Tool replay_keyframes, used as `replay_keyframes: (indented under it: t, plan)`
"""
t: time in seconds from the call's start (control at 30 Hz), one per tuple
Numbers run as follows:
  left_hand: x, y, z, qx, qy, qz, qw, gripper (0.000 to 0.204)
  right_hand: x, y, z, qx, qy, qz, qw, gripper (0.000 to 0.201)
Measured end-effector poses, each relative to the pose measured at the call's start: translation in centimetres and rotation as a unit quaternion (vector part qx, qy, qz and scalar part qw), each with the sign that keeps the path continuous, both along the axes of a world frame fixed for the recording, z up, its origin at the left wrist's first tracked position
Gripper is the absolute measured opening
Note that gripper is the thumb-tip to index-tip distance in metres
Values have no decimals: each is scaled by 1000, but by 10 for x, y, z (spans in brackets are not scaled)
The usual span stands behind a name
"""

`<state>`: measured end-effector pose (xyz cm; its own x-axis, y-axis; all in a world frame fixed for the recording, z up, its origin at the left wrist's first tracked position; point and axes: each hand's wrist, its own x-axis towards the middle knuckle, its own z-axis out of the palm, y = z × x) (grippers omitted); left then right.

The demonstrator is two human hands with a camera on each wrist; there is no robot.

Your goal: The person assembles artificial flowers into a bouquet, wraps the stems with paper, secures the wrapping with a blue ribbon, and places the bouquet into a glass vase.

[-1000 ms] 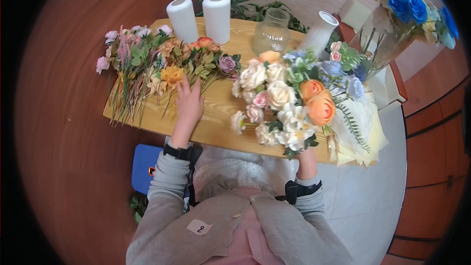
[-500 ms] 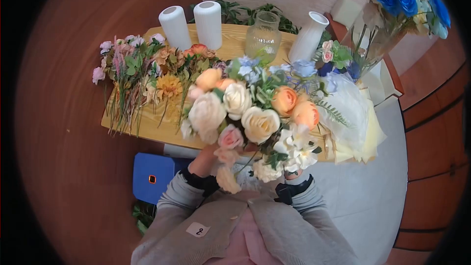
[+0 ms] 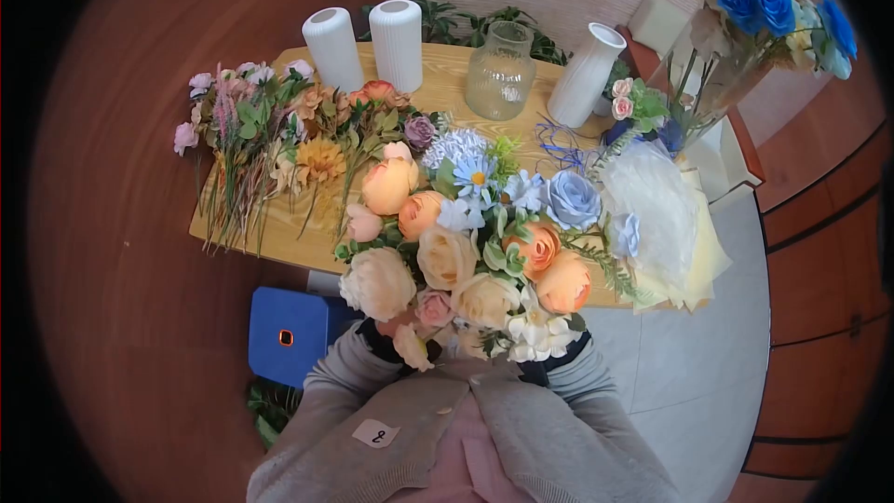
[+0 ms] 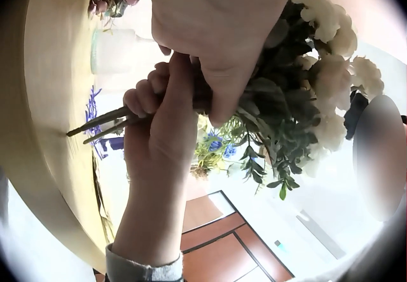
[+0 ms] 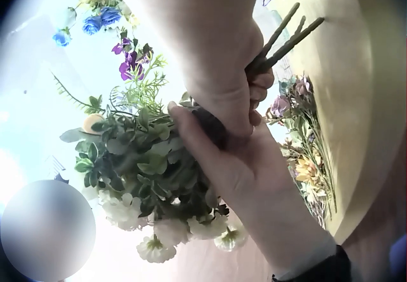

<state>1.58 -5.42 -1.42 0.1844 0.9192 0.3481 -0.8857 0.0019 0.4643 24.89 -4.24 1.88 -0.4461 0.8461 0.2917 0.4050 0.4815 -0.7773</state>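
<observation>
In the head view a bouquet (image 3: 466, 261) of cream, peach, pink and pale blue flowers is held up before the person's chest, its blossoms hiding most of both hands. Underneath, the right hand (image 4: 165, 120) grips the bundled stems (image 4: 105, 122), fingers curled round them. The left hand (image 5: 254, 171) clasps the bundle just below the leaves, right against the right hand, its thumb along the greenery. Bare stem ends stick out past the right hand, over the table in the wrist views.
Loose flowers (image 3: 270, 130) lie at the table's left. Two white ribbed vases (image 3: 396, 47), a glass vase (image 3: 501, 74) and a slanted white vase (image 3: 585, 79) stand along the back. Blue ribbon (image 3: 563, 147) and wrapping paper (image 3: 661, 214) lie at the right; a blue stool (image 3: 279, 335) stands below left.
The left hand has left the loose flowers and come over to the bouquet. The bouquet has moved left and toward the chest, now with both hands on it.
</observation>
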Motion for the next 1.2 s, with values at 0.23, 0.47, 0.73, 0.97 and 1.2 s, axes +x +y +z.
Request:
replay_keyframes:
  t: [0.23, 0.47, 0.73, 0.97, 1.2]
  plan:
    - [-7, -22, 17, -53, -41, 21, 998, 39, -33, 35, 35, -34, 38, 45, 998, 27]
    - [-14, 7, -11, -44, 63, 179, 981, 43, -42, 48, 43, 5, 104, 84, 991, 27]
    - [-23, 24, -24, -32, 215, 208, 954, 39, -51, 42, 57, 34, 27, 78, 996, 24]
    - [-15, 42, -33, -19, 336, 205, 919, 36, -56, 46, 57, -12, -15, 91, 996, 22]
    - [-27, 52, 14, -180, 160, 264, 934, 32, -10, 54, 56, 71, 30, -30, 997, 28]
